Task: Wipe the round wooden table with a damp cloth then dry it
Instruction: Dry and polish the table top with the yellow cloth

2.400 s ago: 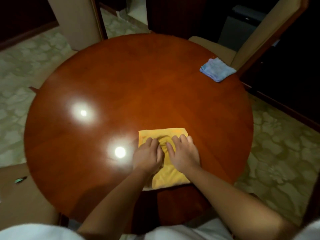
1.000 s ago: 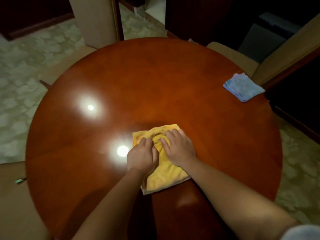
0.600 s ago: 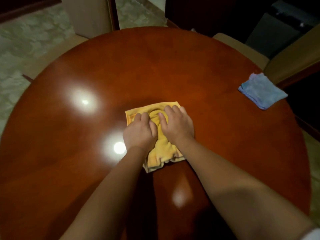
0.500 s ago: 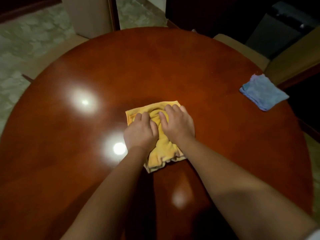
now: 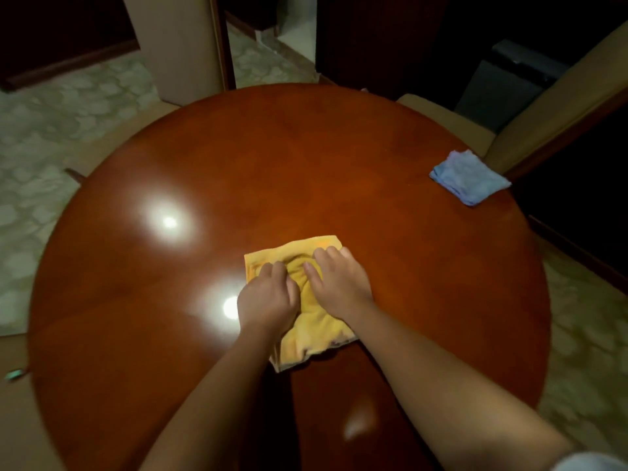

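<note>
- On the near middle of the worktop (image 5: 339, 158), both hands bear down on a yellow cloth (image 5: 316, 329), side by side and almost touching.
- Left hand (image 5: 268, 300): its grip looks clenched into the fabric, fingers curled so that the cloth bunches into a ridge between the two hands.
- Right hand (image 5: 339, 283): fingers lie flatter and spread, pressing the far right part of the cloth down; the fingertips dig in slightly, so I read this as pressing, not pinching.
- The yellow cloth lies a little toward the near edge from the centre, its far corners flat and its near edge rumpled and doubled under the wrists.
- By my reading this is the damp wiping step, with most of the round top yet to be covered.
- A folded blue cloth (image 5: 470, 181) sits at the far right edge, well apart from the hands, partly over the rim by a chair (image 5: 530, 130). It is probably the drying cloth.
- Two bright lamp reflections show on the polished wood left of the hands.
- Risks from here:
  - The bunched cloth could roll up under the push and leave streaks or missed bands, because only a narrow ridge meets the wood.
  - A wide sweep toward the far right could knock the blue cloth off the rim, or wet it.
  - Leaning far across could make the hands slip on the wet, glossy surface.
</note>
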Tool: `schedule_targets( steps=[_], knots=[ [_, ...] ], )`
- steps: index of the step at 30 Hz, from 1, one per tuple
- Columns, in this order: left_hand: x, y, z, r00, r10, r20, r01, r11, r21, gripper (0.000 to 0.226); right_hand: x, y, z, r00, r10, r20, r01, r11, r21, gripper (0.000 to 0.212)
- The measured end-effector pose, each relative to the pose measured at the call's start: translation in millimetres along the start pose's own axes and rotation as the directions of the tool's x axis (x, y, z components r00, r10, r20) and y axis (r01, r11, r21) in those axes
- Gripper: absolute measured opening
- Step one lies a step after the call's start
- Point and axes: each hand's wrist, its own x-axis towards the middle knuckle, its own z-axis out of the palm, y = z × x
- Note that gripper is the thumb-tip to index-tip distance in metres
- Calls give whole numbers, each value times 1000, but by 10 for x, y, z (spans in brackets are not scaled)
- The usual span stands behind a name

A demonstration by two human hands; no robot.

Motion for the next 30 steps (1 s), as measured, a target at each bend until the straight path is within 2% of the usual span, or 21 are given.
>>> schedule_targets(
  steps=[4,9,21,24,27,30],
  knots=[
    [-355,67,-64,999,40,27,-41,999,30,33,-437,-32,64,997,12,-72,-10,1000,25,47],
    [-582,87,-110,994,78,71,-81,995,49,30,-739,-36,120,994,29,-106,-27,999,18,43],
    [-34,16,-3,995,96,6,-96,995,36,26,-169,28,123,986,41,-162,-36,999,33,43],
    [47,7,6,995,103,-4,-102,994,29,29,-88,18,94,991,71,-116,-71,997,5,45],
    [21,39,-31,997,81,19,-81,997,19,43,-112,6,61,996,80,-41,-80,997,-2,37],
    [-62,63,-68,996,60,61,-64,997,51,38,-240,-32,6,996,89,-33,-88,996,13,37]
  ],
)
